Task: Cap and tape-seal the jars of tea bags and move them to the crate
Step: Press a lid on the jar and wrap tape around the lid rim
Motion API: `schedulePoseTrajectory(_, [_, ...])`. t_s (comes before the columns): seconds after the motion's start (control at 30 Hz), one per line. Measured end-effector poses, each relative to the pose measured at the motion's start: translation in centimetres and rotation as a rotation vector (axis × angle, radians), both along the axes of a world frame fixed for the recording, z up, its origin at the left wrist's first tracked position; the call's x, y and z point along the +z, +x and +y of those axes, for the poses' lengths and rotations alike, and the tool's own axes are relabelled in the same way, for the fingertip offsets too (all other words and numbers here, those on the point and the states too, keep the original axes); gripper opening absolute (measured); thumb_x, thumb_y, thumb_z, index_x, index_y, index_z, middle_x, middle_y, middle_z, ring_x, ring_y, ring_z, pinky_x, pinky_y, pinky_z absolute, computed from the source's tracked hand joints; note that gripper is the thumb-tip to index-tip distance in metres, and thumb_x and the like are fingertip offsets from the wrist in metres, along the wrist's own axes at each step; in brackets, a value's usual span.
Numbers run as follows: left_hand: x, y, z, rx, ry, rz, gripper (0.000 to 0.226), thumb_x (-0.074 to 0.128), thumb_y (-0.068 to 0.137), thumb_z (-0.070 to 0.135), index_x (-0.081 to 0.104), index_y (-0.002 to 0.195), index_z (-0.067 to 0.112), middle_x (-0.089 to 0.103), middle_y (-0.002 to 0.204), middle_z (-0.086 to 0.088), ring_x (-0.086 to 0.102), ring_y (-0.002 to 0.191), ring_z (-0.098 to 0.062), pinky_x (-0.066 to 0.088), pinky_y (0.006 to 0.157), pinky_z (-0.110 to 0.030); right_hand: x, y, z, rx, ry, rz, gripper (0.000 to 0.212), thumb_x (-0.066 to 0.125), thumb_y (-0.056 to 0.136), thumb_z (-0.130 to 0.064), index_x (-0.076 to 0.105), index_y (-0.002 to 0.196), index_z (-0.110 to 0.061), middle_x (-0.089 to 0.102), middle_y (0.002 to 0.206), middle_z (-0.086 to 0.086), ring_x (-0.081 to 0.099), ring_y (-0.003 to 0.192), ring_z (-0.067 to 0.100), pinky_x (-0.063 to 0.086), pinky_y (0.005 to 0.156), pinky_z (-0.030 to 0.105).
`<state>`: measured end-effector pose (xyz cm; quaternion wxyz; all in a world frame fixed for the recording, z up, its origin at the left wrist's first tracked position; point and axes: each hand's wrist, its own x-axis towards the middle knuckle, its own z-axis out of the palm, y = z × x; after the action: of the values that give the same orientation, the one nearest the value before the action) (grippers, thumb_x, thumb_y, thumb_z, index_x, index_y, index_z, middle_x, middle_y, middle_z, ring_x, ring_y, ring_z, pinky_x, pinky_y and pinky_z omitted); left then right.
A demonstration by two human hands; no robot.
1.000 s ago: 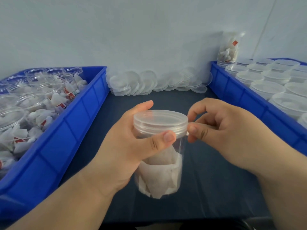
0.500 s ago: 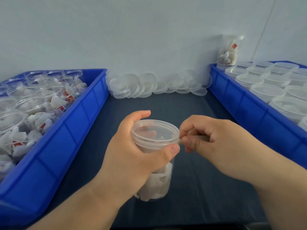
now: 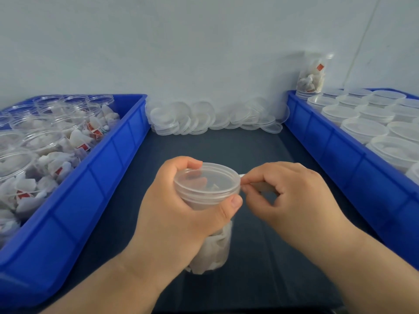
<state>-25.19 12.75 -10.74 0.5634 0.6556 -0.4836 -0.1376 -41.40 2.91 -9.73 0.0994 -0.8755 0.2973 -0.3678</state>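
While the left hand point(image 3: 181, 214) grips the capped jar point(image 3: 210, 248) at the middle of the bench point(image 3: 226, 150) and the right hand point(image 3: 294, 196) pinches what looks like tape point(image 3: 260, 185) at the rim of its lid point(image 3: 206, 182), sealing seems just begun, with many open jars point(image 3: 29, 141) in the left crate point(image 3: 95, 168) and capped jars point(image 3: 362, 130) in the right crate point(image 3: 335, 159).

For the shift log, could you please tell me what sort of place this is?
Probably a packing bench: the left blue crate of open tea-bag jars, loose lids by the wall, and the right crate of capped jars.
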Motion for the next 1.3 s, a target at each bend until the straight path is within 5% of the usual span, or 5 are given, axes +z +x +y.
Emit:
schedulePoseTrajectory(0.43, [1.7, -0.8, 0.4, -0.286, -0.009, -0.034, 0.06, 0.086, 0.056, 0.05, 0.06, 0.109, 0.047, 0.073, 0.115, 0.011, 0.07, 0.107, -0.009, 0.054, 0.09, -0.029, -0.8, -0.8, -9.3, -0.421, 0.371, -0.12, 0.012, 0.053, 0.097, -0.035, 0.063, 0.1, -0.042, 0.066, 0.095, -0.019, 0.056, 0.075, -0.004, 0.038, 0.06, 0.017])
schedulePoseTrajectory(0.6, [0.1, 2.1, 0.4, -0.125, -0.156, 0.193, 0.057, 0.084, 0.044, 0.071, 0.061, 0.093, 0.054, 0.072, 0.1, 0.019, 0.072, 0.088, -0.004, 0.056, 0.069, -0.023, -4.3, 0.7, -7.1, -0.113, 0.158, 0.419, 0.066, 0.043, 0.1, -0.046, 0.002, 0.152, -0.05, 0.058, 0.112, -0.014, 0.052, 0.104, 0.011, 0.032, 0.088, 0.028])
schedulePoseTrajectory(0.77, [-1.4, 2.0, 0.0, -0.136, -0.138, 0.272, 0.069, 0.08, 0.036, 0.087, 0.063, 0.094, 0.054, 0.073, 0.098, 0.017, 0.073, 0.086, -0.005, 0.056, 0.069, -0.027, -6.0, 0.3, -5.9, 0.039, 0.147, 0.811, 0.071, 0.038, 0.1, -0.053, -0.003, 0.155, -0.039, 0.031, 0.152, -0.01, 0.023, 0.143, 0.012, 0.015, 0.114, 0.024])
schedulePoseTrajectory(0.97, [-2.3, 1.8, -0.1, -0.122, -0.033, 0.218, 0.087, 0.06, 0.037, 0.103, 0.06, 0.103, 0.046, 0.07, 0.102, 0.027, 0.07, 0.089, 0.002, 0.055, 0.068, -0.018, -1.8, 1.0, -1.9, 0.348, 0.612, -0.14, 0.063, 0.042, 0.086, -0.074, 0.036, 0.144, -0.05, 0.053, 0.135, -0.024, 0.053, 0.124, 0.001, 0.05, 0.099, 0.029])
schedulePoseTrajectory(1.3, [-1.5, 2.1, 0.8, -0.431, -0.075, 0.395, 0.069, 0.075, 0.061, 0.083, 0.066, 0.106, 0.032, 0.076, 0.111, -0.005, 0.075, 0.099, -0.029, 0.057, 0.082, -0.043, -1.1, 1.2, -0.2, 0.841, 0.712, -0.277, 0.052, 0.062, 0.09, -0.026, 0.056, 0.128, 0.009, 0.047, 0.143, 0.022, 0.045, 0.134, 0.038, 0.041, 0.098, 0.07])
